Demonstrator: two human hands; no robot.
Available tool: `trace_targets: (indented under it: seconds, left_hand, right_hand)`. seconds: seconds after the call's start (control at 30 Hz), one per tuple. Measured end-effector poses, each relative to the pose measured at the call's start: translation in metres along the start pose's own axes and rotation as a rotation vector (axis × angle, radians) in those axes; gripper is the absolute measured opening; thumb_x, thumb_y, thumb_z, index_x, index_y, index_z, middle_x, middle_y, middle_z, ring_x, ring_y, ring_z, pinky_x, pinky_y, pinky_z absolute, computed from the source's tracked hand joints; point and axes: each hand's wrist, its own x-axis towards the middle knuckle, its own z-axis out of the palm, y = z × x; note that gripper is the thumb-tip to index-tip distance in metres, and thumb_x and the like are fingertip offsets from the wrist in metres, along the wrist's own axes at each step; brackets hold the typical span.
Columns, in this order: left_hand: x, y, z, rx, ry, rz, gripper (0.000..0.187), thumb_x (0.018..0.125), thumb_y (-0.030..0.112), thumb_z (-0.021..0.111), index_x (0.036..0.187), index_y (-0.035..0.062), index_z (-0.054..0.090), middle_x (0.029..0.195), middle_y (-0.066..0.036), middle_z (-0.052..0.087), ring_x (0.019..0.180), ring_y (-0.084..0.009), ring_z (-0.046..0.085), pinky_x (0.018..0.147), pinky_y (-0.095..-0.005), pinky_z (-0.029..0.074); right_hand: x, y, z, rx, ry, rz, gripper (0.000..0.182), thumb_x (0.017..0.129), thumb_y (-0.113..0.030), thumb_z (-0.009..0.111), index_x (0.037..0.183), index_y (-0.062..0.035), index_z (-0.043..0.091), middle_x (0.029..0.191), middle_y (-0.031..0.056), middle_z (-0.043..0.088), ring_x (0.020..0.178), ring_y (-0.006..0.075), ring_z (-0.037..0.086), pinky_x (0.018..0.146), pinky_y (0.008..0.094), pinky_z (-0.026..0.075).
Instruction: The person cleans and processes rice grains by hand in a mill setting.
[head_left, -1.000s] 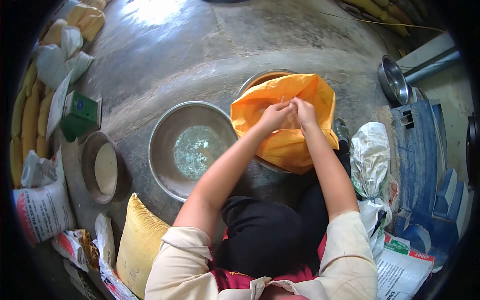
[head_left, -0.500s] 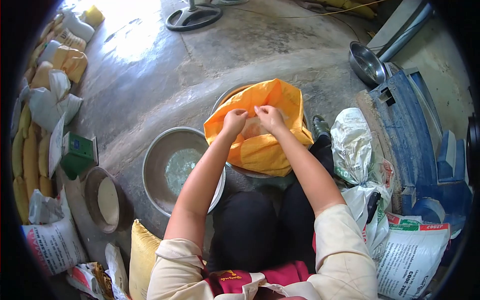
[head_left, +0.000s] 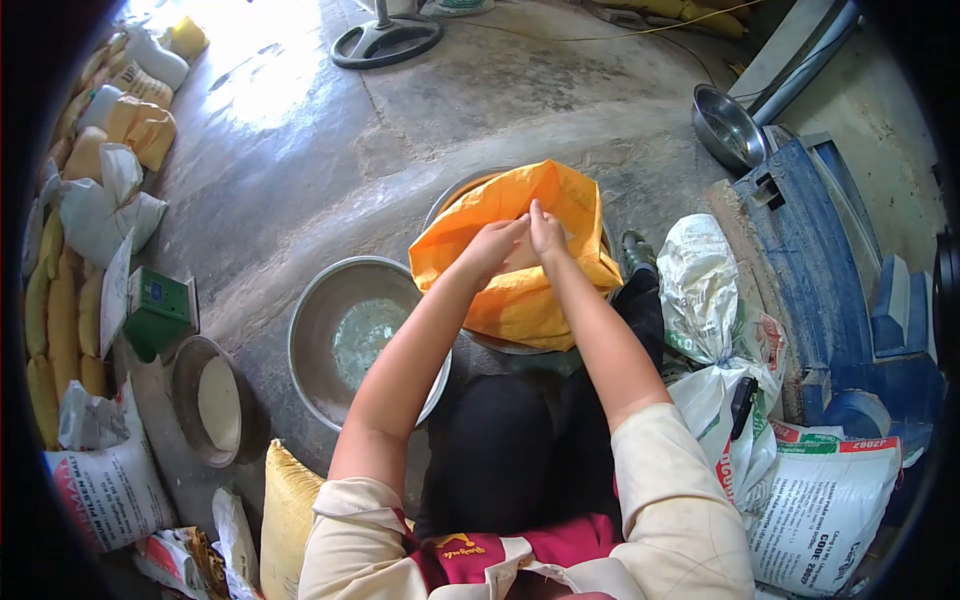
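An orange woven sack (head_left: 530, 315) stands with its mouth spread wide in a round metal basin, whose rim shows behind it. Over the sack's mouth, my left hand (head_left: 495, 248) and my right hand (head_left: 546, 232) are close together, their fingertips meeting near the far inner side. Pale material shows partly beneath them inside the sack. What the fingers hold, if anything, is too small to make out. Left of the sack sits a wide metal basin (head_left: 318, 345) with a whitish patch on its bottom.
A smaller bowl (head_left: 218, 400) with pale contents and a green scale (head_left: 160, 305) are at the left, beside stacked sacks. White sacks (head_left: 700, 290) stand at the right near a blue machine part (head_left: 810, 270). A steel bowl (head_left: 730, 128) is farther back.
My left hand has moved right toward my right hand, and the two now meet over the sack. My right hand has shifted slightly. The sack keeps nearly the same place.
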Motion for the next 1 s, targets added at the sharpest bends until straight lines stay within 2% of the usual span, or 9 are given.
trace_targets:
  seconds: [0.23, 0.33, 0.4, 0.47, 0.67, 0.9, 0.93, 0.97, 1.0]
  left_hand:
    - [0.016, -0.041, -0.041, 0.387, 0.278, 0.300, 0.042, 0.082, 0.034, 0.053, 0.100, -0.0040, 0.059, 0.094, -0.015, 0.062, 0.084, -0.0201, 0.059, 0.074, -0.0304, 0.044]
    - [-0.002, -0.056, -0.051, 0.257, 0.191, 0.378, 0.040, 0.085, 0.031, 0.051, 0.105, -0.0027, 0.056, 0.094, -0.012, 0.061, 0.084, -0.0179, 0.058, 0.075, -0.0291, 0.044]
    - [-0.039, -0.040, -0.049, 0.084, 0.209, 0.380, 0.035, 0.088, 0.030, 0.046, 0.106, 0.0010, 0.054, 0.096, -0.008, 0.061, 0.085, -0.0154, 0.058, 0.071, -0.0259, 0.042]
    - [-0.052, -0.046, -0.062, -0.037, 0.275, 0.377, 0.033, 0.088, 0.029, 0.046, 0.105, 0.0022, 0.054, 0.096, -0.007, 0.061, 0.085, -0.0147, 0.058, 0.070, -0.0249, 0.041]
    - [-0.104, -0.066, -0.089, -0.286, 0.409, 0.365, 0.029, 0.088, 0.025, 0.045, 0.104, 0.0037, 0.055, 0.093, -0.006, 0.061, 0.081, -0.0121, 0.059, 0.065, -0.0215, 0.040]
    - [-0.165, -0.126, -0.120, -0.473, 0.565, 0.316, 0.026, 0.087, 0.025, 0.045, 0.103, 0.0055, 0.055, 0.093, -0.006, 0.062, 0.082, -0.0123, 0.059, 0.066, -0.0221, 0.041]
    - [-0.172, -0.137, -0.124, -0.503, 0.550, 0.290, 0.027, 0.087, 0.026, 0.047, 0.103, 0.0055, 0.055, 0.094, -0.006, 0.062, 0.082, -0.0125, 0.059, 0.067, -0.0227, 0.041]
    - [-0.180, -0.148, -0.128, -0.535, 0.544, 0.268, 0.029, 0.086, 0.028, 0.049, 0.104, 0.0054, 0.054, 0.094, -0.006, 0.062, 0.083, -0.0128, 0.060, 0.068, -0.0233, 0.041]
    - [-0.192, -0.151, -0.139, -0.558, 0.598, 0.289, 0.029, 0.086, 0.028, 0.049, 0.104, 0.0054, 0.054, 0.094, -0.006, 0.062, 0.083, -0.0128, 0.060, 0.068, -0.0233, 0.041]
  right_hand:
    - [-0.015, -0.012, -0.043, -1.010, 0.400, -0.552, 0.042, 0.076, -0.030, 0.058, 0.105, 0.0003, 0.054, 0.131, 0.0267, 0.028, 0.114, 0.0358, 0.041, 0.094, 0.0367, 0.036]
    - [-0.034, -0.026, -0.080, -0.953, 0.229, -0.742, 0.035, 0.076, -0.027, 0.058, 0.098, 0.0001, 0.058, 0.120, 0.0242, 0.044, 0.105, 0.0341, 0.050, 0.087, 0.0362, 0.041]
    - [-0.077, -0.061, -0.111, -0.843, -0.149, -0.595, 0.031, 0.076, -0.025, 0.057, 0.094, 0.0009, 0.059, 0.099, 0.0195, 0.059, 0.087, 0.0316, 0.058, 0.076, 0.0353, 0.046]
    - [-0.110, -0.064, -0.146, -0.892, -0.122, -0.687, 0.027, 0.076, -0.020, 0.058, 0.091, 0.0012, 0.060, 0.078, 0.0139, 0.063, 0.071, 0.0272, 0.061, 0.067, 0.0337, 0.047]
    - [-0.217, -0.020, -0.299, -0.773, 0.346, -0.384, 0.028, 0.077, -0.013, 0.059, 0.101, 0.0019, 0.057, 0.097, 0.0142, 0.060, 0.089, 0.0200, 0.059, 0.077, 0.0291, 0.044]
    - [-0.299, 0.066, -0.362, -1.004, 0.417, 0.177, 0.044, 0.077, -0.024, 0.060, 0.108, 0.0056, 0.052, 0.105, 0.0194, 0.057, 0.101, 0.0252, 0.054, 0.090, 0.0328, 0.037]
    - [-0.293, 0.090, -0.370, -0.773, 0.215, -0.034, 0.056, 0.077, -0.033, 0.059, 0.115, 0.0053, 0.047, 0.116, 0.0203, 0.050, 0.114, 0.0249, 0.044, 0.100, 0.0321, 0.026]
    - [-0.287, 0.052, -0.315, -0.856, 0.080, -0.629, 0.071, 0.077, -0.049, 0.052, 0.124, 0.0035, 0.039, 0.135, 0.0185, 0.027, 0.129, 0.0286, 0.017, 0.105, 0.0367, 0.005]
    - [-0.263, 0.040, -0.304, -0.857, 0.030, -0.671, 0.071, 0.077, -0.049, 0.052, 0.124, 0.0035, 0.039, 0.135, 0.0185, 0.027, 0.129, 0.0286, 0.017, 0.105, 0.0367, 0.005]
